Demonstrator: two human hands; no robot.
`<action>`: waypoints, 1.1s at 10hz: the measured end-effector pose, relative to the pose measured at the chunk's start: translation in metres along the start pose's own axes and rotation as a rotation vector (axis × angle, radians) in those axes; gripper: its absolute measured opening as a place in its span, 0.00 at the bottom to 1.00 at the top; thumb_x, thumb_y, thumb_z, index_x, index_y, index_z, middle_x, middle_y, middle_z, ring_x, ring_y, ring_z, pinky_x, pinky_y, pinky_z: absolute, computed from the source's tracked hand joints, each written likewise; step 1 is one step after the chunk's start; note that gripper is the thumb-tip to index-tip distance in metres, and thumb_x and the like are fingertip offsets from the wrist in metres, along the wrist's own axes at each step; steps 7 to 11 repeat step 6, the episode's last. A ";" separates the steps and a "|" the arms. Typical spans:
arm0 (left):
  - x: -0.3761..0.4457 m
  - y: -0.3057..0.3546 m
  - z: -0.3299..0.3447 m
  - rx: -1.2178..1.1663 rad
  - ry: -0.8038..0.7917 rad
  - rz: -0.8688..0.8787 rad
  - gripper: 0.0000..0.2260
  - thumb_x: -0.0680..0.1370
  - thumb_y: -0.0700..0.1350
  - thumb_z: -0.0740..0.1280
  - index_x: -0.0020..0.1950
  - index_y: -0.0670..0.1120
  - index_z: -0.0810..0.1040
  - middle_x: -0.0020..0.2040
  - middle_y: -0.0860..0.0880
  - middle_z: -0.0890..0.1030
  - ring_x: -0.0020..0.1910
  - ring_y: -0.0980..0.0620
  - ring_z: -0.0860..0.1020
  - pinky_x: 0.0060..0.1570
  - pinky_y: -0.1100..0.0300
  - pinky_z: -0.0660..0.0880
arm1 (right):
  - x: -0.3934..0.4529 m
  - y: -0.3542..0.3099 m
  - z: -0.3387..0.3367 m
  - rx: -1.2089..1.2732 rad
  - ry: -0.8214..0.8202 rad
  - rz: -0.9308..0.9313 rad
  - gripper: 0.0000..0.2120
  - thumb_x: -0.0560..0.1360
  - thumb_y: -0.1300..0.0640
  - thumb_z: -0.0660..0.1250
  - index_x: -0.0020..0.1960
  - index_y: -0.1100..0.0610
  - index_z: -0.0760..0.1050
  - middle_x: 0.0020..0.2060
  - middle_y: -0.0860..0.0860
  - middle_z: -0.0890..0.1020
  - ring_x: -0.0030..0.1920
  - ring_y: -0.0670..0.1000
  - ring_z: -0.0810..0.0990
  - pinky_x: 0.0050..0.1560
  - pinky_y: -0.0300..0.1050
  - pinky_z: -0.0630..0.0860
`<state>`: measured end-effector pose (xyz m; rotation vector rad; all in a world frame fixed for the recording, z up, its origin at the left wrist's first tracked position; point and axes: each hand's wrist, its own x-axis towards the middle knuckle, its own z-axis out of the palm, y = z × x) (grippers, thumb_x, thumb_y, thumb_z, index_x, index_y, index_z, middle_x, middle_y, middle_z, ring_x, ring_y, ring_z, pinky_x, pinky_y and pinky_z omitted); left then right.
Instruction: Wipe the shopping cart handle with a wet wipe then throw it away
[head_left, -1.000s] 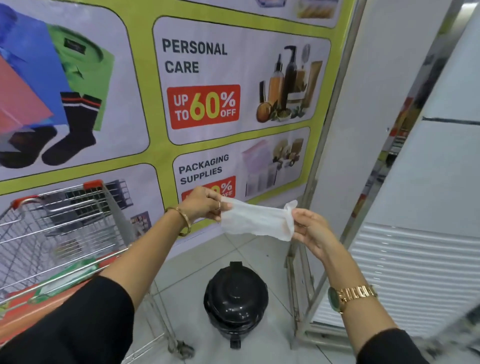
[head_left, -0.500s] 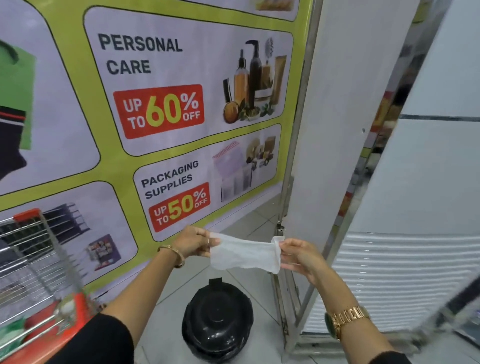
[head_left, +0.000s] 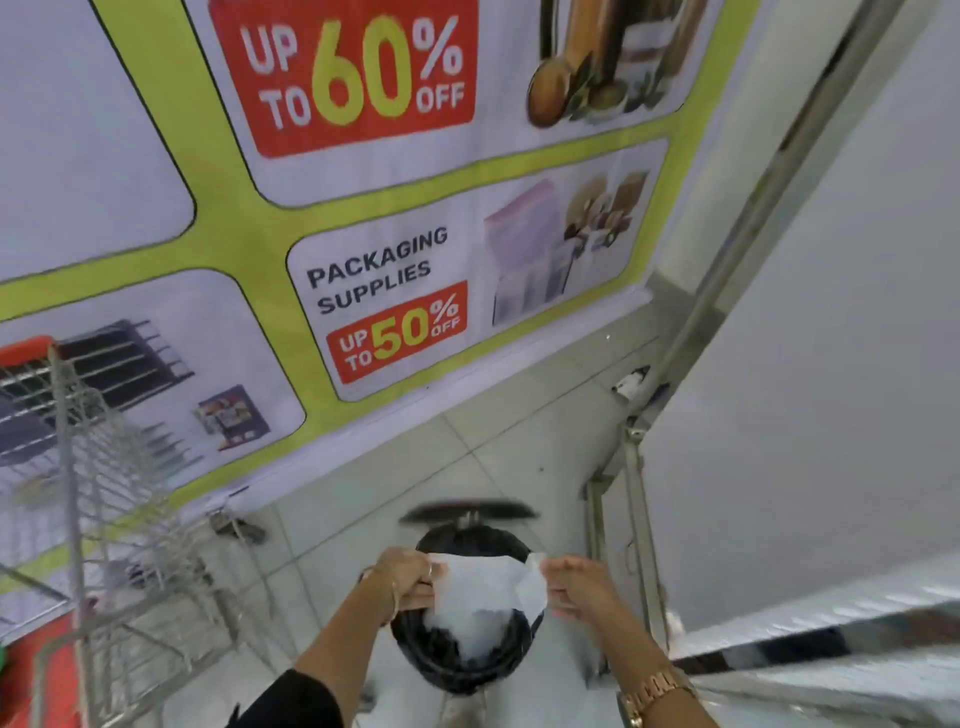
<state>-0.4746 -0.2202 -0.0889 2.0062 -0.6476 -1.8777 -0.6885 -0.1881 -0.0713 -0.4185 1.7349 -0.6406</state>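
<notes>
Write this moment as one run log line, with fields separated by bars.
phase: discard | left hand: holds wet wipe | right hand: holds wipe | wipe: spread above open black bin | lid: raised | cart: at left

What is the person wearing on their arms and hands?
The left hand has a thin ring on one finger, and a slim bracelet sits at that wrist. A black sleeve covers the upper left arm. The right hand has no ring that shows, and a gold link watch wraps that wrist.

Two hands (head_left: 410, 577) (head_left: 576, 584), one wipe (head_left: 475, 592), one open bin (head_left: 462, 654), one cart (head_left: 98, 493), one banner (head_left: 234, 228).
</notes>
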 end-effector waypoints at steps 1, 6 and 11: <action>0.033 -0.018 0.001 0.070 0.064 -0.143 0.12 0.76 0.35 0.66 0.57 0.31 0.75 0.40 0.42 0.80 0.39 0.45 0.81 0.30 0.60 0.80 | 0.037 0.031 0.023 -0.005 0.000 0.121 0.16 0.74 0.68 0.59 0.29 0.58 0.73 0.26 0.54 0.73 0.25 0.51 0.67 0.27 0.37 0.61; 0.101 -0.021 0.006 0.128 0.035 -0.198 0.28 0.77 0.43 0.65 0.75 0.42 0.60 0.72 0.40 0.68 0.69 0.41 0.69 0.66 0.54 0.69 | 0.119 0.061 0.065 -0.236 0.029 0.169 0.23 0.74 0.61 0.61 0.68 0.60 0.63 0.58 0.61 0.75 0.46 0.59 0.75 0.48 0.52 0.76; 0.101 -0.021 0.006 0.128 0.035 -0.198 0.28 0.77 0.43 0.65 0.75 0.42 0.60 0.72 0.40 0.68 0.69 0.41 0.69 0.66 0.54 0.69 | 0.119 0.061 0.065 -0.236 0.029 0.169 0.23 0.74 0.61 0.61 0.68 0.60 0.63 0.58 0.61 0.75 0.46 0.59 0.75 0.48 0.52 0.76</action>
